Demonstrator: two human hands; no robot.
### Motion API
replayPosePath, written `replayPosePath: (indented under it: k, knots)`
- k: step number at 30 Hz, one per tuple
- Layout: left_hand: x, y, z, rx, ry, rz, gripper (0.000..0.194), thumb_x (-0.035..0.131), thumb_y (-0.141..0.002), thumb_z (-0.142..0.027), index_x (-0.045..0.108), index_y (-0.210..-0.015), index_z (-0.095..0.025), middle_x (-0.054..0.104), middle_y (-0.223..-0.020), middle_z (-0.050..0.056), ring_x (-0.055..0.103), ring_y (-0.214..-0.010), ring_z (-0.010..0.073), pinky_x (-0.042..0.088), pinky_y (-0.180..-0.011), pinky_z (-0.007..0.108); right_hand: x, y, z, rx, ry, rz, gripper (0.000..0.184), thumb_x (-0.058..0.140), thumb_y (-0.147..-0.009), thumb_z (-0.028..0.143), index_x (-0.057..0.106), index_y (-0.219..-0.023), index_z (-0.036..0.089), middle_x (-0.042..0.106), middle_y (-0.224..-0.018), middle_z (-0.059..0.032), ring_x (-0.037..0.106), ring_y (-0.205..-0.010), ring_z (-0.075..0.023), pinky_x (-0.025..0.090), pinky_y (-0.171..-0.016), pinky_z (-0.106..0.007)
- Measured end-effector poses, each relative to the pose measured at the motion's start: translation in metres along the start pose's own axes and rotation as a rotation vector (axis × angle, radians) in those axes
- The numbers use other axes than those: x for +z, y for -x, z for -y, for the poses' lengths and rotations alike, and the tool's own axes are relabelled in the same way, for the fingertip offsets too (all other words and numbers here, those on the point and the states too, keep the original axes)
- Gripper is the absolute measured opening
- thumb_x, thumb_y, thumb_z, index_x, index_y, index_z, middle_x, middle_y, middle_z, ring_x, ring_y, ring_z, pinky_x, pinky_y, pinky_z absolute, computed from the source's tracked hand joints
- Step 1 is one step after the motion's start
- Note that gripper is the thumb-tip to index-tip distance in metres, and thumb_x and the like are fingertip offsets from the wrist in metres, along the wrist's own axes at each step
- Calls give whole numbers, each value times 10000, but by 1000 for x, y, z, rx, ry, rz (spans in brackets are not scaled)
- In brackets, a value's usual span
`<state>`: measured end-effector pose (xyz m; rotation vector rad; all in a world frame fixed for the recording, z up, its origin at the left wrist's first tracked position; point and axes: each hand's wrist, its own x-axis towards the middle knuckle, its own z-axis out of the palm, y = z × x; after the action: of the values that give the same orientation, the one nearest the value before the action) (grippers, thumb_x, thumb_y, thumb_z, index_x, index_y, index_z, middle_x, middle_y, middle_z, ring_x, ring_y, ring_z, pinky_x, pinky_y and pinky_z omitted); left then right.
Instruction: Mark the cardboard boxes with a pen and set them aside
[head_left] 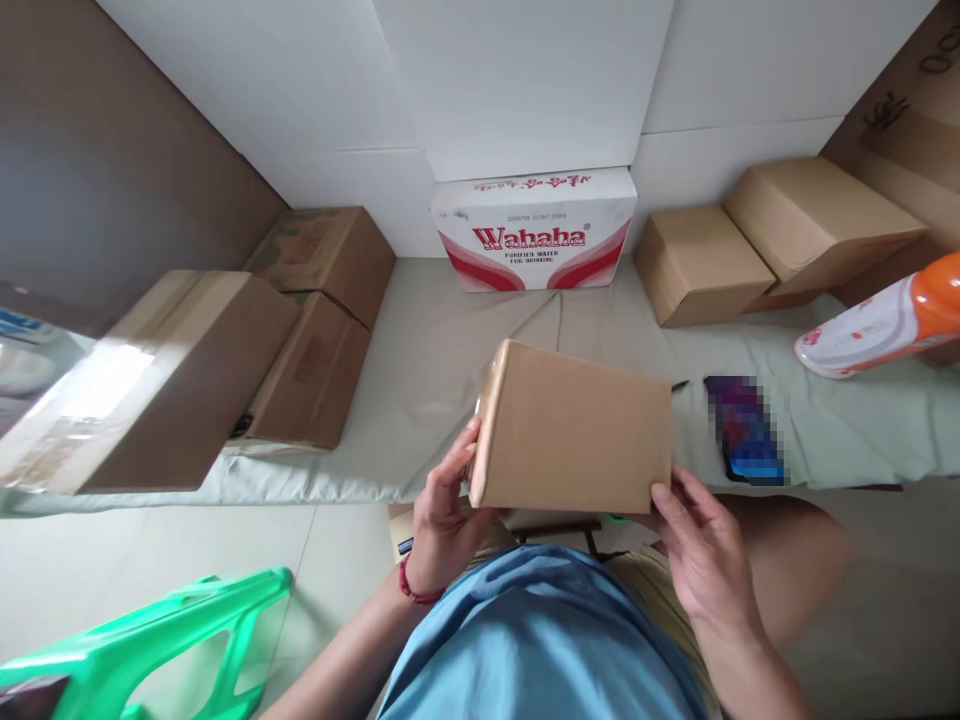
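A plain brown cardboard box (577, 435) is held between my two hands at the front edge of the cloth-covered table (427, 370). My left hand (448, 505) grips its left end, with fingers along the taped side and the thumb below. At the lower right corner, my right hand (701, 540) has its thumb on the near face and its fingers behind the edge. The box is tilted, and its underside is hidden. A phone (746, 430) with a blurred screen lies right of the box, with a dark pen tip (679, 385) between them.
A white Wahaha carton (536, 230) stands against the back wall. Several cardboard boxes are stacked left (315, 370) and right (701, 260). An orange-and-white bottle (877, 320) is at far right. A green plastic stool (165, 640) stands on the floor at lower left.
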<state>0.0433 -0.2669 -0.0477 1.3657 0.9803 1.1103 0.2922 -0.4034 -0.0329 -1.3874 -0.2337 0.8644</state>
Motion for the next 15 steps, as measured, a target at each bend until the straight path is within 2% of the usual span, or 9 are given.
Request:
replayPosePath:
  k: [1,3,6,8,10,12,14,15]
  knots:
    - [1,0,-2,-19,3,-1,562,997,-704,-246,735,-1201,-267,705,-1516,153,595,-1513,402,470,-1249,506,-1,-2,-1,13,-4,-19,529,980,-764,541,867,-1167,218,844,-1016,-84,746,-769,-171,645,-685,-267]
    - [1,1,-7,-79,2,17,493,989,-685,-253,761,-1122,-248,720,-1493,165,621,-1473,429,503,-1203,502,-3,-3,-4,12,13,-55,536,969,-771,559,862,-1176,224,850,-1095,-92,796,-930,-224,676,-801,-313]
    - [-7,3,-10,-106,-86,143,366,913,-748,-304,783,-1078,-212,771,-1387,167,723,-1274,410,556,-1069,448,-8,-1,-6,-53,145,-60,569,922,-841,567,834,-1292,232,848,-1156,-89,799,-958,-219,664,-810,-293]
    - [-16,5,-8,-72,-201,196,356,865,-788,-316,781,-1114,-201,799,-1295,155,755,-1156,381,564,-1031,435,-8,2,-4,-119,267,1,578,870,-909,556,800,-1384,236,848,-1162,-86,800,-946,-212,658,-810,-287]
    - [-26,5,-4,6,-312,119,348,828,-830,-292,742,-1156,-208,776,-1341,156,741,-1220,380,549,-1106,469,-6,0,2,-175,396,126,544,790,-979,563,791,-1407,227,852,-1096,-83,799,-899,-211,651,-777,-287]
    - [-33,2,-3,157,-409,-39,310,783,-877,-235,678,-1169,-223,690,-1495,170,635,-1449,390,477,-1243,545,-4,-14,11,-246,537,234,500,681,-1046,581,808,-1362,215,851,-1045,-86,779,-811,-200,632,-713,-282]
    - [-35,-5,-9,372,-501,-191,319,754,-892,-169,627,-1176,-239,620,-1568,168,508,-1594,382,441,-1292,617,-4,-42,22,-358,762,206,465,578,-1097,540,818,-1303,198,850,-1076,-106,757,-774,-195,615,-707,-289]
    - [-33,-9,-15,486,-550,-229,336,748,-887,-141,619,-1179,-246,624,-1549,159,494,-1609,381,456,-1283,640,-5,-60,27,-418,935,132,442,541,-1112,489,811,-1297,193,846,-1126,-119,759,-800,-201,609,-735,-298]
